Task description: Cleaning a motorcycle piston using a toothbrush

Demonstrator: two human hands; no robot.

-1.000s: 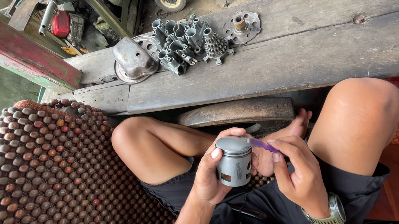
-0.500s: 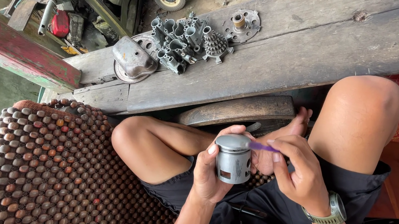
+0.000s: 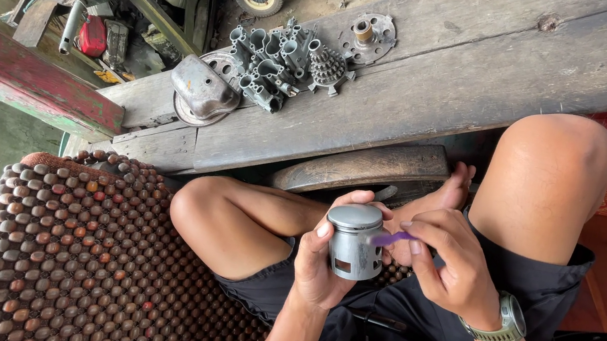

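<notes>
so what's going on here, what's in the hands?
A person sits cross-legged on a wooden beaded mat. The left hand holds a grey metal piston upright by its skirt. The right hand pinches a small purple tool whose tip meets the piston's upper side. On the wooden plank ahead lies a cluster of grey metal parts, untouched.

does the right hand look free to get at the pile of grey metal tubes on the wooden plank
Probably not right away: the right hand pinches a purple tool against the piston, and the metal tubes lie far beyond the knees.
</notes>
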